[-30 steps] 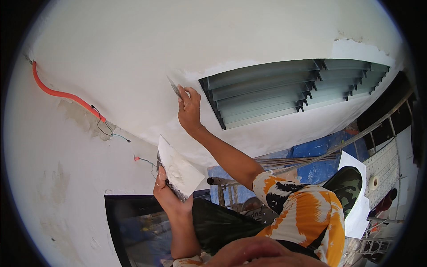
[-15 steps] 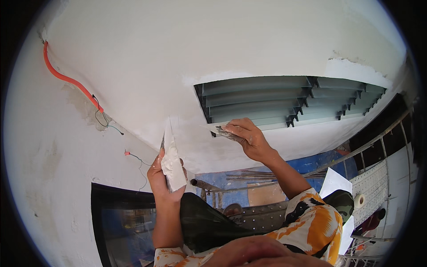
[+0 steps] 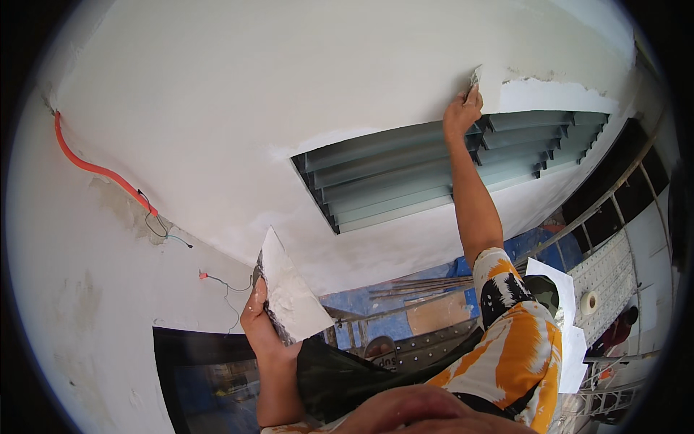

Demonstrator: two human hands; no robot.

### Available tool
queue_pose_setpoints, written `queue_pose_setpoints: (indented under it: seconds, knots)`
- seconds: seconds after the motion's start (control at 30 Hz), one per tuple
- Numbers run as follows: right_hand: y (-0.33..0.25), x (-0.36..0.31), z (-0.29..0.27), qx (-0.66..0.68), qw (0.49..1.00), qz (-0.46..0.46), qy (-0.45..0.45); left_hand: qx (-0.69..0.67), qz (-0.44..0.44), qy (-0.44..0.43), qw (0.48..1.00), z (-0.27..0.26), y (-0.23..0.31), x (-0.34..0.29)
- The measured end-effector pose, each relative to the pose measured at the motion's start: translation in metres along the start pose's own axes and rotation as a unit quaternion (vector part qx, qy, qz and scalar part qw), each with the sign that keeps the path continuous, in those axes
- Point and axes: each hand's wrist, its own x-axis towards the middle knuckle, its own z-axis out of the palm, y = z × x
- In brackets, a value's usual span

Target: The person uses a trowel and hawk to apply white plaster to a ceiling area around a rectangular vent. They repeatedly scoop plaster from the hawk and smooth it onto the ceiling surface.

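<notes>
My left hand is closed around the edge of a flat plate, its top face coated with white putty. The plate is tilted, one pointed corner upward, in front of the wall's lower part. My right arm stretches up across the louvre window. In my right hand is a putty knife, its blade at the wall just above the window's upper edge. Whether the blade touches the wall cannot be told. A bright white putty patch with a ragged upper edge lies right of the knife.
An orange conduit with loose wires comes out of the left wall. A dark-framed opening is at lower left. Below are a perforated metal platform, a blue floor covering and long rods. Metal railings and a tape roll are at right.
My right hand has moved up and right with the putty knife, from the window's lower left corner to above its upper edge. The plate has turned, showing more of its coated face.
</notes>
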Motion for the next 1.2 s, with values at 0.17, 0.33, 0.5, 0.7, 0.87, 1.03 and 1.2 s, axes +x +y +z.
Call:
queue_pose_setpoints:
  seconds: [0.17,0.33,0.5,0.7,0.87,1.03,1.2]
  knots:
    - [-0.091,-0.137,0.049,0.034,0.997,0.034,-0.059,0.007,-0.033,-0.016,0.999,-0.008,-0.007,0.015]
    - [-0.205,-0.258,0.076,0.066,0.988,0.035,-0.137,-0.015,-0.021,0.025,0.999,-0.018,-0.006,0.028]
    - [-0.275,-0.351,0.09,0.085,0.978,-0.032,-0.187,-0.015,-0.002,0.02,1.0,-0.031,0.004,0.035]
    - [-0.291,-0.393,0.042,0.19,0.904,0.008,-0.383,-0.056,0.069,0.0,0.996,-0.041,0.009,0.04]
    - [-0.229,-0.299,-0.073,0.498,0.546,0.575,-0.352,-0.077,0.134,-0.006,0.988,-0.048,0.028,0.054]
    - [-0.219,-0.211,-0.166,0.39,0.502,0.659,-0.403,-0.055,0.221,-0.108,0.968,-0.048,0.021,0.096]
    - [-0.238,-0.202,-0.204,0.313,0.441,0.751,-0.378,-0.043,0.374,-0.289,0.88,-0.029,-0.052,0.107]
